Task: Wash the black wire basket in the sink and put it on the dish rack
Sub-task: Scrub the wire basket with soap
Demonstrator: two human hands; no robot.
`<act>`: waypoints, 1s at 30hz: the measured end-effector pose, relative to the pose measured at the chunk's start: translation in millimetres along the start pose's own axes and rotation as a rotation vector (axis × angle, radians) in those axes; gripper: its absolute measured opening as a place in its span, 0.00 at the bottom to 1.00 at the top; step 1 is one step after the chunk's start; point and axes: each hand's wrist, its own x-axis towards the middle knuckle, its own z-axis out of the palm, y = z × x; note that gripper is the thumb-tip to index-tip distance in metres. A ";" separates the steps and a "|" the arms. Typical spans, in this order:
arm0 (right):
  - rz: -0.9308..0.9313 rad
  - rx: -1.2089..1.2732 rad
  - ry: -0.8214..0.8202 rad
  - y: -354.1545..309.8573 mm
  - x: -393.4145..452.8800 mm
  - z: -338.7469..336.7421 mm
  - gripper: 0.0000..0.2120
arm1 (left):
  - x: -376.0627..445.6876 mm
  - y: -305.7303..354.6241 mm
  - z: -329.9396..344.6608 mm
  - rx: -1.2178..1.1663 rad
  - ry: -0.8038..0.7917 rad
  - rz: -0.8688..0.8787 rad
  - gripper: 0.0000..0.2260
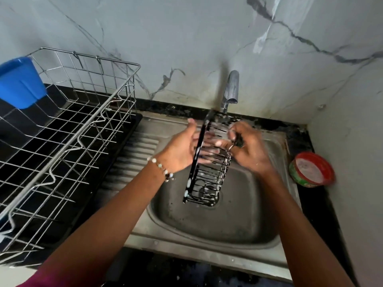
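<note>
Basket (207, 160) of black wire stands lengthwise over the sink (207, 226), left hand (182, 150) flat on its back panel, right hand (246, 146) gripping its front, dish rack (68, 129) leftward.

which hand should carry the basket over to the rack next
Probably left: the left hand is on the side of the black wire basket nearest the dish rack; the right hand would reach across.
</note>
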 end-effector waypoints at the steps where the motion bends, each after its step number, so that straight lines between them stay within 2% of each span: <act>1: 0.081 0.051 0.077 2.2 2.3 -4.5 0.15 | -6.6 -9.1 -1.9 0.148 -0.039 0.000 0.35; 3: 0.244 0.148 0.218 6.7 4.6 -13.9 0.15 | -18.7 -25.3 -8.0 0.452 -0.075 0.036 0.32; 5: 0.399 0.230 0.299 11.4 3.8 -17.7 0.14 | -26.8 -36.2 -16.7 0.598 -0.079 0.108 0.25; 7: 0.518 0.255 0.352 20.5 1.5 -15.9 0.12 | -28.8 -42.7 -23.0 0.555 -0.038 0.144 0.19; 10: 0.682 0.219 0.403 34.0 -6.8 -12.4 0.04 | -28.4 -49.9 -26.9 0.482 0.071 0.205 0.15; 13: 0.764 0.196 0.426 37.3 -15.8 -11.2 0.13 | -24.8 -52.4 -23.8 0.554 0.215 0.311 0.13; 16: 0.824 0.052 0.468 36.8 -19.8 -16.5 0.10 | -24.8 -48.5 -14.8 0.636 0.277 0.322 0.12; 17: 0.824 -0.026 0.474 33.5 -19.5 -19.2 0.12 | -24.6 -47.4 -13.9 0.664 0.284 0.314 0.12; 19: 0.806 -0.082 0.440 27.0 -16.4 -25.0 0.22 | -23.0 -47.0 -15.5 0.711 0.278 0.309 0.12; 22: 0.799 -0.195 0.173 9.7 -14.0 -9.3 0.27 | -22.4 -49.6 -12.7 0.716 0.281 0.294 0.12; 26: 0.579 -0.462 0.044 13.7 -24.5 38.6 0.33 | -19.1 -49.9 -6.9 0.642 0.310 0.270 0.13; 28: 0.486 -0.475 -0.043 4.1 -30.9 64.0 0.38 | -14.7 -51.2 -7.9 0.599 0.323 0.252 0.13; 30: 0.364 -0.410 -0.121 -15.2 -40.0 88.7 0.38 | -10.3 -53.1 -9.9 0.558 0.350 0.247 0.15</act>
